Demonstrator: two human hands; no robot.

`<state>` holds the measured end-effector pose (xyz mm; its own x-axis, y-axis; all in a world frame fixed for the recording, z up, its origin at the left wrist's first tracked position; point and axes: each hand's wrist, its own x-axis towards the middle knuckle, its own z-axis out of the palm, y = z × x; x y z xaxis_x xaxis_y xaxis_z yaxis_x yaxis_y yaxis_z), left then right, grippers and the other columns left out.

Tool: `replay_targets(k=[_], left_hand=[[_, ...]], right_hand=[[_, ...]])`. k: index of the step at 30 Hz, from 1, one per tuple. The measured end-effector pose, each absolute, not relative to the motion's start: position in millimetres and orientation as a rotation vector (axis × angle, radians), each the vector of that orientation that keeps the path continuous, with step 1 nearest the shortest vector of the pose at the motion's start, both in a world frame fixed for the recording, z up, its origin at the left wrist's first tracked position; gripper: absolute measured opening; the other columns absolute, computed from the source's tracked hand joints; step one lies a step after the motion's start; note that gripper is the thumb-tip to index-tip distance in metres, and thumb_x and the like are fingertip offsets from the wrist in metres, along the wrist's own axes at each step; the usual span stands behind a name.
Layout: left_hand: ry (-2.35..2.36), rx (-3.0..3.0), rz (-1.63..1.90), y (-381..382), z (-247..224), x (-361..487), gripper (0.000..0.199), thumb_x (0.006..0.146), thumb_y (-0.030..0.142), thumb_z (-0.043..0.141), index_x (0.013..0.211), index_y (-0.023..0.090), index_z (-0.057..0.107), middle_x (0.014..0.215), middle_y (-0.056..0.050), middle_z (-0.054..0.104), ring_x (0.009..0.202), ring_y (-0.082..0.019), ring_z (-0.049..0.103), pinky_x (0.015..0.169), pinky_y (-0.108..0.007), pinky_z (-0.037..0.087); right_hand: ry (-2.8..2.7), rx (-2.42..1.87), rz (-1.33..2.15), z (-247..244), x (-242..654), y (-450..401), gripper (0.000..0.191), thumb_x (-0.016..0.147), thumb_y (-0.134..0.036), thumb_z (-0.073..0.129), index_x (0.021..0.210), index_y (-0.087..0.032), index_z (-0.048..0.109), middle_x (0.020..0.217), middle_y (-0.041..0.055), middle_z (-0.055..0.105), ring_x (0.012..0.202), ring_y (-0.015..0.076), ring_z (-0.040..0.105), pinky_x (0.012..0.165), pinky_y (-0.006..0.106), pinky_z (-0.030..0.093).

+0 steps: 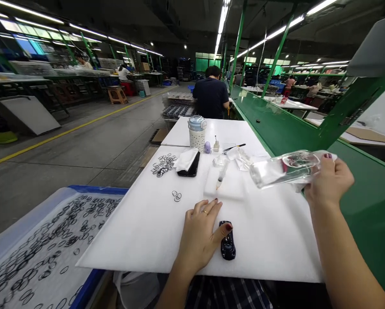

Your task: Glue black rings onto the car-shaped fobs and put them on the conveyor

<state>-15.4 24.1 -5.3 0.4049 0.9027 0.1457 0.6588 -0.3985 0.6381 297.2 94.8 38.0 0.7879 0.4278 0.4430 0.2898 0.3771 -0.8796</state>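
On a factory floor, a blue-rimmed tray of black rings sits at the left, beside a white board. On the board lie a small heap of the same rings, a black phone, and a syringe on a white pad. The left hand lies open and flat on the board, its thumb tip touching a small glossy black piece just to its right. That piece's long axis runs away from the person, toward the far end of the board, and the left hand is much nearer to it than the right. At the right, the right hand closes on a clear plastic bag, held above the board.
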Motion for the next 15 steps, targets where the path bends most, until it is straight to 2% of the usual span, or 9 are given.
replay_targets(k=[2,4,6,10,15], left_hand=[[1.403,2.06,0.758,22,-4,-20,0.045,0.091,0.05,0.052,0.128,0.025,0.059,0.132,-0.003,0.062,0.124,-0.027,0.05,0.101,-0.044,0.043],[1.495,1.993,0.784,23,-1,-31,0.038,0.092,0.046,0.051,0.12,0.024,0.064,0.119,-0.003,0.068,0.108,-0.022,0.061,0.087,-0.035,0.052],[1.587,1.976,0.771,27,4,-49,0.034,0.094,0.041,0.047,0.113,0.022,0.068,0.109,-0.003,0.071,0.092,-0.019,0.066,0.073,-0.03,0.054],[1.772,2.046,0.702,49,20,-89,0.035,0.092,0.036,0.045,0.108,0.019,0.071,0.106,-0.006,0.071,0.089,-0.023,0.066,0.078,-0.037,0.051],[1.775,2.273,0.422,75,31,-108,0.031,0.089,0.034,0.048,0.104,0.027,0.074,0.107,-0.001,0.071,0.087,-0.024,0.066,0.078,-0.037,0.047]], right_hand=[[-0.48,-1.171,0.391,32,295,97,0.012,0.085,-0.018,0.045,0.09,-0.02,0.056,0.076,0.0031,0.056,0.062,0.0175,0.055,0.059,0.034,0.053],[-0.297,-1.121,0.674,30,290,96,0.022,0.085,-0.01,0.039,0.094,-0.019,0.058,0.078,0.0043,0.059,0.062,0.0179,0.059,0.058,0.036,0.056],[-0.152,-1.063,0.867,30,286,92,0.032,0.086,-0.006,0.034,0.102,-0.019,0.059,0.085,0.0065,0.063,0.067,0.0182,0.064,0.058,0.036,0.058],[0.037,-0.96,0.983,34,282,84,0.038,0.089,-0.006,0.032,0.111,-0.021,0.059,0.103,0.0081,0.066,0.076,0.0172,0.068,0.056,0.031,0.06],[0.051,-0.859,1.038,35,283,83,0.043,0.095,-0.011,0.023,0.118,-0.023,0.057,0.106,0.0095,0.067,0.073,0.0175,0.069,0.054,0.031,0.06]])
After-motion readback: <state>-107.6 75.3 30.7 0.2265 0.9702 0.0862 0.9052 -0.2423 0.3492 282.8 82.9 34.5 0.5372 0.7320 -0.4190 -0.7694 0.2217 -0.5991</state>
